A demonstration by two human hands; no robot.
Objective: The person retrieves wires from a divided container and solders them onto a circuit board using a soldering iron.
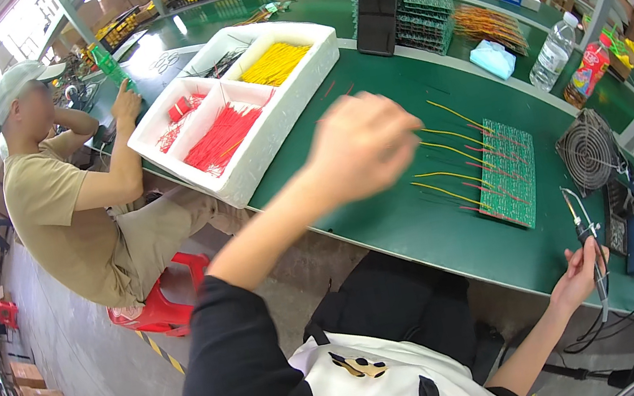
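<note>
The left hand (363,147) is hanging blurry above the green desk (389,219), its fingers curled loosely, and I cannot tell if they are holding anything. The green board (509,172) with red and yellow wires is lying on the desk just to the right of that hand, its long side running away from the person. The right hand (577,279) is sitting nearer the desk's front edge, its fingers wrapping around a soldering iron (587,235) that is pointing up toward the board.

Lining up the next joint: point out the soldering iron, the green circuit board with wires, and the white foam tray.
soldering iron (596,267), head view, on its handle in the right hand.
green circuit board (512,172), head view, board middle.
white foam tray (246,178), head view, near rim.
</note>
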